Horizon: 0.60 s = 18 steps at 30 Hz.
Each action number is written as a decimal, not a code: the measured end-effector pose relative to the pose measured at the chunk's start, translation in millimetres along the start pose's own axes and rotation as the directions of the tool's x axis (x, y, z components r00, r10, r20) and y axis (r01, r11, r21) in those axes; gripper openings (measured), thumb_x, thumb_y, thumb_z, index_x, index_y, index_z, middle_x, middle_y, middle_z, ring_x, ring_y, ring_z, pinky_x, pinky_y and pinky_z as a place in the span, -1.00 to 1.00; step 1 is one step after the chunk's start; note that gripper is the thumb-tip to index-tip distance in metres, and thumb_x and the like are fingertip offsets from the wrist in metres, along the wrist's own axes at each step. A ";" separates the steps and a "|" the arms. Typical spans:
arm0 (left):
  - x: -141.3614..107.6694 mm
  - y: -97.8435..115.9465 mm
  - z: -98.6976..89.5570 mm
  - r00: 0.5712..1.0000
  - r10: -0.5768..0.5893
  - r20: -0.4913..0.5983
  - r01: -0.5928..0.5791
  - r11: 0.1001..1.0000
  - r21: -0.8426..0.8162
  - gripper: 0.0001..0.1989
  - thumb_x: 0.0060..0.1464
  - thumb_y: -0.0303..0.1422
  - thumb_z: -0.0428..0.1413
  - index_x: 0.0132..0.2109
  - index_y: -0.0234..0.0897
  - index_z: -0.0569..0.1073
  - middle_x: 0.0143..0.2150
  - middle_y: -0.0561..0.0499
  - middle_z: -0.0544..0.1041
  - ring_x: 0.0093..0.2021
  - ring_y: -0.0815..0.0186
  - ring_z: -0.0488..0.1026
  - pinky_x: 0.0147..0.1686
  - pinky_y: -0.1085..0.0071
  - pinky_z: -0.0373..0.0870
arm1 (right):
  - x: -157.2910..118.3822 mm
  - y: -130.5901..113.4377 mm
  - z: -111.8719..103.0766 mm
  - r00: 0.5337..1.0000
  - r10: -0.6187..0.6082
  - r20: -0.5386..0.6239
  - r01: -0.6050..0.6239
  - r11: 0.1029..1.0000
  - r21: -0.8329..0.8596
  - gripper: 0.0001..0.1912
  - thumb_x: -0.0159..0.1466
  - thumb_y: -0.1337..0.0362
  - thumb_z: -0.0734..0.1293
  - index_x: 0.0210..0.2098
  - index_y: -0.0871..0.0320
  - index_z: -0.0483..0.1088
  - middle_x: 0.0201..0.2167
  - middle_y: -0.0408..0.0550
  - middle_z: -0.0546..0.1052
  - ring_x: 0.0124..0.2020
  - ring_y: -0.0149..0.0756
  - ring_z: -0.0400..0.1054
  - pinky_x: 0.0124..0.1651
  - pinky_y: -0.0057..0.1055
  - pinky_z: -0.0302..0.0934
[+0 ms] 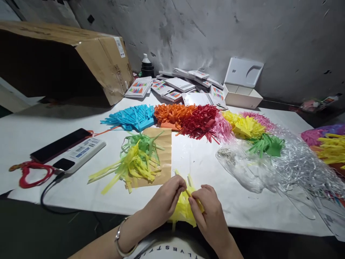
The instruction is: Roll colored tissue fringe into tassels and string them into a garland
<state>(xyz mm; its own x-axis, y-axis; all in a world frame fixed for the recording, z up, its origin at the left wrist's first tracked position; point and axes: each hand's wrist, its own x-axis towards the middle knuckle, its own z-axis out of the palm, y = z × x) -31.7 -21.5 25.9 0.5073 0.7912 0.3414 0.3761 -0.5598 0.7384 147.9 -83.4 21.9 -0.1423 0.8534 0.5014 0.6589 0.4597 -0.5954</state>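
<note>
Head view: I've got a grey wall (210, 32) across the top of frame, white-covered bench (248, 214) below. Yellow tissue fringe (184, 208) sits lower centre, at the bench's near edge. Left hand (172, 192) and right hand (208, 207) are close together, each pinching a narrow twisted part of it.

Left of centre I see yellow strips (140, 165) and green strips (132, 145) overlapping brown paper (165, 162). Across mid-frame, left to right: blue bundle (134, 117), orange bundle (172, 114), red bundle (202, 122), pink bundle (223, 127), yellow bundle (245, 124). Green bundle (268, 145) and silver tinsel (302, 162) at right.

Mid-left: dark phone (63, 144) beside a white device (86, 151); red cord (27, 176) nearby. Upper left: cardboard box (107, 64). Upper centre: heaped flat packs (179, 84), open white box (242, 97) just right of them.
</note>
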 end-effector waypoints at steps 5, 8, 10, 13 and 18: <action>-1.7 -21.4 -110.1 0.966 -0.037 -0.256 0.116 0.946 0.302 -0.87 0.21 -0.40 -0.05 -0.17 -0.19 0.40 -0.28 0.04 0.52 -0.34 0.31 0.46 -0.28 0.43 0.42 | -12.5 28.6 -1.8 0.960 0.276 -0.041 -0.274 0.960 0.057 -0.77 0.42 0.24 0.22 0.01 0.09 0.41 -0.09 0.06 0.55 -0.05 -0.14 0.44 -0.15 -0.28 0.38; 4.8 -35.4 -167.0 0.906 -0.049 -0.420 0.284 0.805 0.521 -0.73 0.22 -0.31 -0.03 -0.01 -0.20 0.47 -0.19 0.05 0.55 -0.24 0.30 0.49 -0.11 0.36 0.42 | -14.2 45.1 11.7 0.967 0.254 0.010 -0.253 0.965 -0.063 -0.77 0.42 0.31 0.19 -0.10 0.13 0.47 -0.21 0.04 0.56 -0.15 -0.17 0.45 -0.12 -0.26 0.36; 11.0 -42.1 -177.7 0.883 -0.048 -0.468 0.337 0.757 0.559 -0.65 0.23 -0.28 -0.03 0.08 -0.25 0.46 -0.17 0.03 0.57 -0.22 0.29 0.50 -0.08 0.33 0.42 | -11.3 48.4 26.1 0.975 0.202 0.095 -0.190 0.974 -0.121 -0.77 0.38 0.36 0.20 -0.10 0.15 0.49 -0.25 0.02 0.56 -0.21 -0.19 0.44 -0.12 -0.25 0.34; 20.1 -50.6 -151.6 0.912 -0.105 -0.396 0.291 0.847 0.445 -0.70 0.23 -0.24 0.02 -0.03 -0.30 0.50 -0.16 -0.04 0.58 -0.23 0.27 0.50 -0.13 0.35 0.44 | -3.8 46.0 45.7 0.972 0.170 0.162 -0.147 0.979 -0.143 -0.76 0.34 0.40 0.24 -0.07 0.16 0.48 -0.26 0.00 0.54 -0.24 -0.19 0.41 -0.15 -0.26 0.31; 29.8 -66.9 -58.4 0.981 -0.185 0.053 0.167 0.956 0.241 -0.81 0.22 -0.38 -0.02 -0.21 -0.29 0.48 -0.23 -0.10 0.54 -0.24 0.22 0.48 -0.21 0.36 0.38 | 2.6 45.3 57.5 0.966 0.172 0.194 -0.140 0.976 -0.167 -0.80 0.35 0.43 0.23 -0.15 0.15 0.48 -0.30 -0.04 0.48 -0.27 -0.22 0.36 -0.19 -0.30 0.25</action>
<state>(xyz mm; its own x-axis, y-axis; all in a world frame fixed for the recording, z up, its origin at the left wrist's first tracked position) -87.0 53.9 20.6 0.4696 0.8669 0.1674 0.6310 -0.4621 0.6232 134.9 -46.2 -39.8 -0.1674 0.9510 0.2600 0.7864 0.2878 -0.5465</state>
